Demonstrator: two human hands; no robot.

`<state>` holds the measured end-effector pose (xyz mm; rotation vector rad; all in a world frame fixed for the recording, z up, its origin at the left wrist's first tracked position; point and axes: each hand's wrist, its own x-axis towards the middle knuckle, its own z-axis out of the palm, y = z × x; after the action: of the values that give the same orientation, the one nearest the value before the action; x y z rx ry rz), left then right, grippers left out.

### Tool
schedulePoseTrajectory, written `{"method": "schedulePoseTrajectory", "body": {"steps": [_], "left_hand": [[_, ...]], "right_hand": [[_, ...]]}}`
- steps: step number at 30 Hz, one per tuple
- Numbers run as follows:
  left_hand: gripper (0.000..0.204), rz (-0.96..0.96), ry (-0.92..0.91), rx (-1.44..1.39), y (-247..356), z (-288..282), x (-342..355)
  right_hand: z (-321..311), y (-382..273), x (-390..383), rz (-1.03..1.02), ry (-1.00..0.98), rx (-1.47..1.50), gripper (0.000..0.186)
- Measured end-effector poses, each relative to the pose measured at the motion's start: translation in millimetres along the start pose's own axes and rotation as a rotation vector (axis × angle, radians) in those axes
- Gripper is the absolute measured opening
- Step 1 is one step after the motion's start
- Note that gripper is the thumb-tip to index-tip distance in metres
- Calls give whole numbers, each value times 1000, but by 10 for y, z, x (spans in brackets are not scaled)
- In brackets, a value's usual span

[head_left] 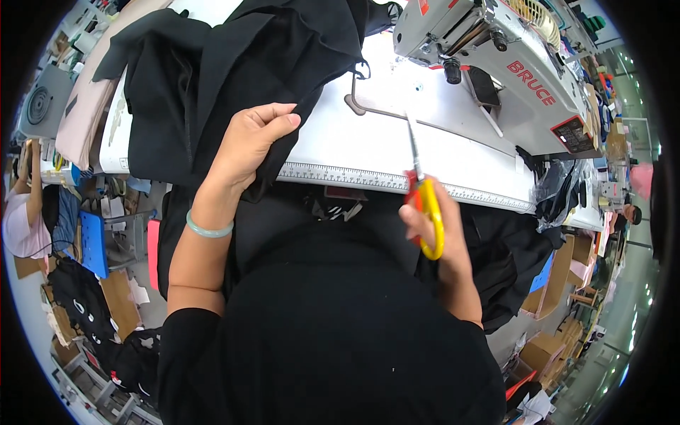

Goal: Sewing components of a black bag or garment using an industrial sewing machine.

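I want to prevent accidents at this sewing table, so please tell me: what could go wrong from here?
The scissors in the right hand point over the white tabletop; a careless swing might scratch it. They are near its front edge, so a slip could drop them. The black fabric in the left hand overhangs that edge and might slide down.

- The left forearm (196, 262) is slanting up and inward toward the left half of the bench's (333, 145) front edge.
- The left hand (248, 145) is reaching over that edge, its thumb (280, 128) closing toward the bent index finger (273, 111) in a pinch.
- The right forearm (460, 287) is leaning leftward toward the right half of the edge.
- The right hand (439, 212), blurred, is gripping beside the edge, its thumb pointing left.
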<state>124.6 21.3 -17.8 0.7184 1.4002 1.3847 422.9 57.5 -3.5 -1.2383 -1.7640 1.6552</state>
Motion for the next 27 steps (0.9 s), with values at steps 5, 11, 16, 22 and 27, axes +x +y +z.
{"method": "schedulePoseTrajectory", "body": {"steps": [5, 11, 16, 22, 27], "left_hand": [[26, -81, 2, -74, 38, -21, 16], [28, -75, -15, -116, -18, -8, -1], [27, -88, -34, -130, -11, -18, 3], [28, -73, -58, -183, -9, -43, -3], [31, -102, -55, -136, 4, -64, 1]], "right_hand": [[452, 147, 183, -68, -282, 269, 69], [579, -19, 437, -750, 320, -796, 62], [531, -40, 636, -823, 440, -976, 58], [576, 61, 614, -775, 406, -960, 61], [542, 8, 669, -819, 429, -1040, 62]]}}
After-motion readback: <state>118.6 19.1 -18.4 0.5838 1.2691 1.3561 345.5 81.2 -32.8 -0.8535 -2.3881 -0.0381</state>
